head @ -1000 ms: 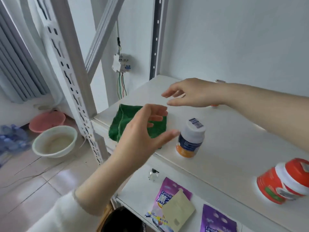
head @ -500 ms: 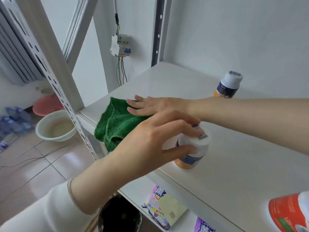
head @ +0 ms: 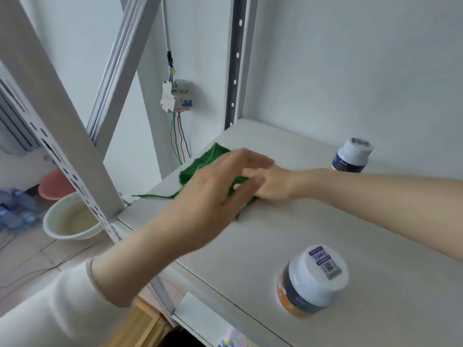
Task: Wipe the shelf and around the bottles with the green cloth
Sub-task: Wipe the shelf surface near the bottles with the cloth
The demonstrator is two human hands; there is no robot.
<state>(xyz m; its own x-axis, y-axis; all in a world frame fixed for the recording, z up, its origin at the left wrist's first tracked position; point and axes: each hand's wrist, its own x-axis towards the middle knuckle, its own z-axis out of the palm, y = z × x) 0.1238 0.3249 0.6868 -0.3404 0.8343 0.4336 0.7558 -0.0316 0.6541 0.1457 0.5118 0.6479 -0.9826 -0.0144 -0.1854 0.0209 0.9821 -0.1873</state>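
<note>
The green cloth [head: 200,166] lies on the white shelf [head: 250,236] near its left end, with a loose thread trailing toward the front edge. My right hand [head: 273,186] rests on the cloth's right part and presses it; its fingers are mostly hidden behind my left hand. Blurred and with its fingers apart, my left hand [head: 215,186] hovers over the cloth and holds nothing. A white-capped bottle [head: 313,279] with a dark and orange label stands at the shelf's front right. A second, similar bottle [head: 352,156] stands at the back by the wall.
A perforated white upright [head: 62,136] stands at the shelf's front left corner, a dark upright [head: 234,71] at the back corner. A breaker box with coloured wires [head: 176,96] hangs on the wall. Two basins [head: 67,221] sit on the floor. A lower shelf [head: 200,319] holds packets.
My left hand let go of the front bottle and moved left over the cloth. My right hand and the cloth shifted toward the back of the shelf.
</note>
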